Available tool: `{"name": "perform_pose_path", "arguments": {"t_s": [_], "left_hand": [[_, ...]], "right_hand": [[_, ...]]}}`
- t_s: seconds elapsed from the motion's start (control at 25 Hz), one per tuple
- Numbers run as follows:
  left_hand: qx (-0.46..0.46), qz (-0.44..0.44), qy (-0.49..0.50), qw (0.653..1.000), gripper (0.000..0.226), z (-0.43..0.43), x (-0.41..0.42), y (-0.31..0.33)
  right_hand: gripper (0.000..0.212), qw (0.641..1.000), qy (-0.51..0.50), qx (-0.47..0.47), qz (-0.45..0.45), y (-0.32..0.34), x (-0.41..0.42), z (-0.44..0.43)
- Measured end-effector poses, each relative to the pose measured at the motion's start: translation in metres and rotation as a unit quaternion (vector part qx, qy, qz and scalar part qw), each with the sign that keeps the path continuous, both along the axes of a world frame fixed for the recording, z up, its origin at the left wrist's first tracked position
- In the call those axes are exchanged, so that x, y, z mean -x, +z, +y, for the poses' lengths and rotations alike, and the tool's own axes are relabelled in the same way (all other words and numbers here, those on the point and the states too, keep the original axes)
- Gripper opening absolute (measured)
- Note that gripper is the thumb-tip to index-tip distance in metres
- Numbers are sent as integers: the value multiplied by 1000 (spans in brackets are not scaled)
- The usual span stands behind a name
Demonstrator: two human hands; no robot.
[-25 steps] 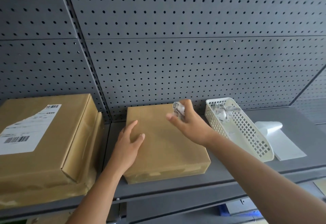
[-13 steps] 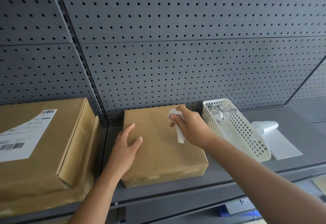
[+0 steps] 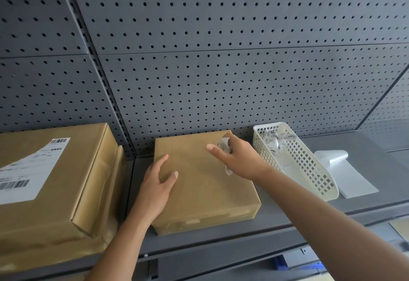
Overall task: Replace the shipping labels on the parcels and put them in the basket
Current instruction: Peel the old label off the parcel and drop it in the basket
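Note:
A bare brown parcel (image 3: pixel 205 190) lies flat in the middle of the grey shelf (image 3: pixel 276 216). My left hand (image 3: pixel 158 183) rests flat on its left edge, fingers spread. Over the parcel's far right corner, my right hand (image 3: pixel 240 159) is closed around a crumpled white label (image 3: pixel 225 145), forefinger stretched out to the left. A white plastic basket (image 3: pixel 314 176) stands just right of the parcel, with crumpled paper scraps (image 3: pixel 274 142) at its far end. On the left sits a larger brown parcel (image 3: pixel 73 181) bearing a white shipping label (image 3: pixel 31 172) with barcodes.
A curled strip of white label paper (image 3: pixel 345 172) lies on the shelf right of the basket. A grey pegboard wall (image 3: pixel 221 70) rises directly behind the shelf. Below the shelf's front edge, something blue (image 3: pixel 298 263) shows at the lower right.
My right hand has stayed over the parcel's far right corner with the crumpled label, lowering onto the top and shifting slightly. My left hand has kept still on the parcel.

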State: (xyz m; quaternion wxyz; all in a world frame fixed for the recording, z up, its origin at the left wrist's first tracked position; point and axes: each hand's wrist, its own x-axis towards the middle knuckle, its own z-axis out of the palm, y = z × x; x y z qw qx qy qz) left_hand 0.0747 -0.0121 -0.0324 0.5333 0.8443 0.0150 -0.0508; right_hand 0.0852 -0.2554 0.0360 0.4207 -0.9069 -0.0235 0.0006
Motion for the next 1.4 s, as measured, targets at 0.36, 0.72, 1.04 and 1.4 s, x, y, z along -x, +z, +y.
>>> {"name": "perform_pose_path", "arguments": {"t_s": [0.36,0.72,1.04,1.4], "left_hand": [[7,0,-1,1000,53,0,1,2],[7,2,0,1000,53,0,1,1],[8,5,-3,1000,50,0,0,1],[-14,-4,-7,1000,47,-3,2,4]], "right_hand": [[7,993,53,-102,-2,-7,-6,-6],[6,994,23,64,-84,-10,-4,-7],[31,995,-65,-49,-64,-7,1,-31],[28,982,-99,-161,-11,-3,3,-79]]}}
